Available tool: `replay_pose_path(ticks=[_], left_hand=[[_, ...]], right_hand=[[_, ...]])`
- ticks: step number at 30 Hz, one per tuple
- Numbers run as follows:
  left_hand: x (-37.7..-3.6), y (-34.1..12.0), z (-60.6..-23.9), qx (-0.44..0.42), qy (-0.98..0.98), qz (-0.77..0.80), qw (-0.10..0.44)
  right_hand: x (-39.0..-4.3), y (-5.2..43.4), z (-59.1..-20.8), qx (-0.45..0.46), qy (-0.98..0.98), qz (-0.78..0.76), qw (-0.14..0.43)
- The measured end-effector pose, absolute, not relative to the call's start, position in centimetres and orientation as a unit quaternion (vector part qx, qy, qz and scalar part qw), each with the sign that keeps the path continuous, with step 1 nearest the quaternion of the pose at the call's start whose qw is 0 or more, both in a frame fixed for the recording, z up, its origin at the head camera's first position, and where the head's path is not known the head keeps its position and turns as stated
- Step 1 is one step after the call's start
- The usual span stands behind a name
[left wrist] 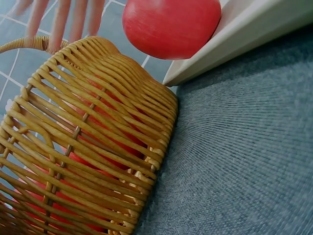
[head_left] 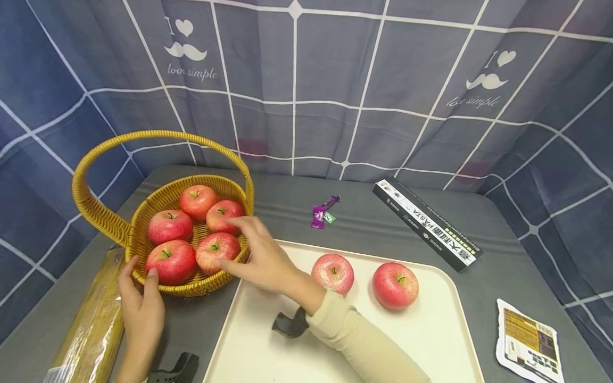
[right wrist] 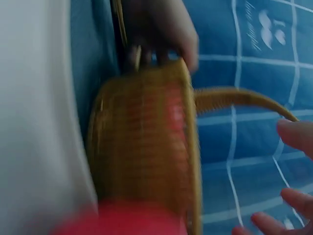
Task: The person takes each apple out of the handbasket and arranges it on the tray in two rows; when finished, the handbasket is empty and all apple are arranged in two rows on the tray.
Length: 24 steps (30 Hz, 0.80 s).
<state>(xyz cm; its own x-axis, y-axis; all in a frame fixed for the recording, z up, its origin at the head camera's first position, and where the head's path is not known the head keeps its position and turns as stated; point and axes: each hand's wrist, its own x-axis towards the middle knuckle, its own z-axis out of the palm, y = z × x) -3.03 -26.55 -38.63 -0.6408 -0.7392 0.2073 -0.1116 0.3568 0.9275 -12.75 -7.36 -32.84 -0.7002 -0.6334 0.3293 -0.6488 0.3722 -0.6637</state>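
A yellow wicker basket with a tall arched handle stands at the left, with several red apples inside. My left hand holds its front-left side, thumb at the rim and fingers along the outer wall. Over the basket's right edge is my right hand, fingers spread above the nearest apples. In the right wrist view its fingers are apart with nothing between them. Two more apples, one partly behind my right forearm and another, sit on a cream tray.
Purple-wrapped candies lie behind the tray. A long black pasta box is at the back right, and a white-edged pouch at the front right. A plastic-wrapped yellow bundle lies left of my left hand. A blue-grey checked curtain hangs behind.
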Motion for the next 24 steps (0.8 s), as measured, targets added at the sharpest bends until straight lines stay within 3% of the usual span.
replay_pose_path(ticks=[5,11,24], left_hand=[[-2.9,-26.7,-38.5,0.285,-0.764,-0.489,0.309],[-2.9,-26.7,-38.4,0.272,-0.765,-0.495,0.309],[-2.9,-26.6,-38.6,0.276,-0.762,-0.497,0.311]], right_hand=[[-11.9,-13.2,-33.6,0.367,-0.886,0.28,0.05],[-11.9,-15.2,-34.1,0.308,-0.935,0.167,0.054],[-12.9,-12.6,-33.4,0.336,-0.879,0.325,0.093]])
